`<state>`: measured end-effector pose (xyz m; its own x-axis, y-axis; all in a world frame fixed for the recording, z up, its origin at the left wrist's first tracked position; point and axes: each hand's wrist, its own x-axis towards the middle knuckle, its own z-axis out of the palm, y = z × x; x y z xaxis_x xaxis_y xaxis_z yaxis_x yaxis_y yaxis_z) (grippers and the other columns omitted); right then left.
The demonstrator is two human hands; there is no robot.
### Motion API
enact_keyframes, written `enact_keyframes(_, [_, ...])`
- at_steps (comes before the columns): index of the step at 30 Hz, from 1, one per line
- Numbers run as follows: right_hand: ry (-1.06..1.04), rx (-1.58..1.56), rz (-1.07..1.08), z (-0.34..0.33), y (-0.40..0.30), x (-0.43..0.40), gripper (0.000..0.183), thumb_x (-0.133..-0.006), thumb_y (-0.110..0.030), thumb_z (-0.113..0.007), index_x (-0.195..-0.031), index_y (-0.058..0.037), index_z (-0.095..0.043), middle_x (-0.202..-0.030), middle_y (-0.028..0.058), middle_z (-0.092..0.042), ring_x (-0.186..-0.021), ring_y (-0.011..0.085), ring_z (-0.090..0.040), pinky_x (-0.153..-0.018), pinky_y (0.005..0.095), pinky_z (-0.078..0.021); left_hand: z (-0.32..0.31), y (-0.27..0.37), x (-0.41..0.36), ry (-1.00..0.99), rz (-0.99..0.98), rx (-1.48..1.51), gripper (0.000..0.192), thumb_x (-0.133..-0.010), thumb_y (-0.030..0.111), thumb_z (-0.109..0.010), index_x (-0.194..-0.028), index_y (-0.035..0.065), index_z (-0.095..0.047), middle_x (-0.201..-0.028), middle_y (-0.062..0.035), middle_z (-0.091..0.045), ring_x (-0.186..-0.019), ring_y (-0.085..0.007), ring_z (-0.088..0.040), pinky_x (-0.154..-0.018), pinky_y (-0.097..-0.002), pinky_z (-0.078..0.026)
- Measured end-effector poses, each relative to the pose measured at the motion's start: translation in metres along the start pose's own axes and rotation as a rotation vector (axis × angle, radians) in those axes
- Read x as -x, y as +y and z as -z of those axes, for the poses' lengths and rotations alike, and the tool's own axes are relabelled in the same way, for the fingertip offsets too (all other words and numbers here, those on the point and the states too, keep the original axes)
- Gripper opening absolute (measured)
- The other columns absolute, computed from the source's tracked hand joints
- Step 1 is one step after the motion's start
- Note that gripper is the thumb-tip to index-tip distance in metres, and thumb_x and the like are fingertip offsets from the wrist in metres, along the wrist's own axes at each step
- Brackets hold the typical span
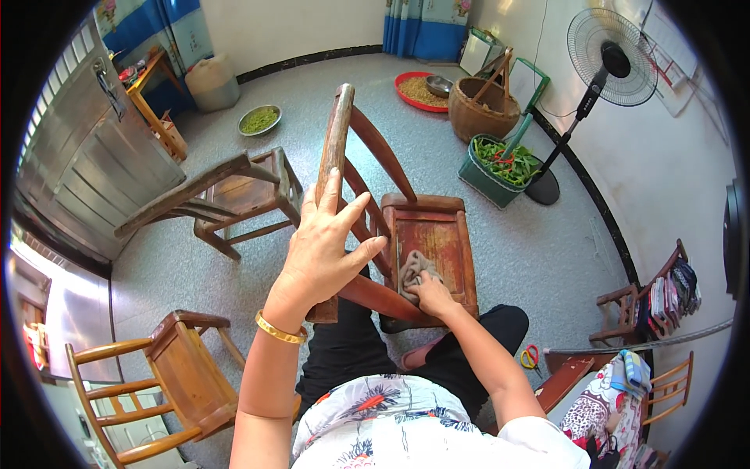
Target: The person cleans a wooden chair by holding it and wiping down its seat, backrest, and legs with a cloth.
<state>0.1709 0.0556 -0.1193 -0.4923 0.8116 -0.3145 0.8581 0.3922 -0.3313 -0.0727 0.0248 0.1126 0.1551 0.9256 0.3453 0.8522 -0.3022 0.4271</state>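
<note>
A worn reddish-brown wooden chair [436, 234] stands right before me, its seat panel scuffed and patchy. My left hand [328, 240] rests on the chair's wooden top rail [336, 132], its fingers spread and not wrapped around it; a gold bangle circles that wrist. On the seat, my right hand [433, 295] presses a crumpled grey-brown cloth [417, 271] near the backrest side. The fingers are partly bunched into the cloth. The backrest slats [384, 152] run between the rail and the seat, and my left hand covers part of them.
Left stand a second wooden chair [240, 190] and a lighter one [190, 375]. Ahead right are a green basket of leaves [483, 176], a brown bucket [469, 120] and a standing fan [597, 82]. Scissors [529, 357] lie on the floor. A metal bowl [259, 121] sits farther off.
</note>
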Motion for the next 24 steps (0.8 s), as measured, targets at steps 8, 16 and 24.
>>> enact_keyframes(8, [0.169, -0.434, 0.046, 0.063, 0.051, -0.006, 0.052, -0.06, 0.006, -0.044, -0.102, -0.0155, -0.065, -0.111, 0.0202, -0.049, -0.107, 0.0364, -0.048, -0.096, 0.0356, -0.037, 0.0, 0.002, -0.001, -0.008, 0.011, 0.002, 0.056, -0.075, 0.036, -0.065, -0.121, 0.0065, -0.053, -0.139, -0.0282, -0.024, -0.129, -0.0459, -0.022, -0.098, -0.0473, -0.035])
enact_keyframes(16, [0.349, -0.078, -0.209, 0.069, 0.1, -0.069, 0.06, -0.066, 0.006, -0.047, -0.119, -0.0193, -0.055, -0.134, 0.0177, -0.036, -0.118, 0.0379, -0.041, -0.097, 0.0397, -0.0379, 0.002, 0.002, -0.002, -0.019, 0.012, 0.031, 0.054, -0.074, 0.032, -0.066, -0.12, 0.0061, -0.054, -0.14, -0.0272, -0.025, -0.128, -0.0449, -0.023, -0.101, -0.0458, -0.031])
enact_keyframes(24, [0.182, 0.264, -0.279, 0.043, 0.106, -0.075, 0.026, -0.079, -0.012, -0.052, -0.105, -0.0122, -0.057, -0.115, 0.0133, -0.048, -0.102, 0.0382, -0.05, -0.084, 0.0433, -0.0461, 0.003, 0.0, -0.002, -0.027, 0.009, 0.059, 0.056, -0.075, 0.035, -0.066, -0.122, 0.0071, -0.052, -0.14, -0.0254, -0.025, -0.13, -0.0421, -0.023, -0.104, -0.0445, -0.026])
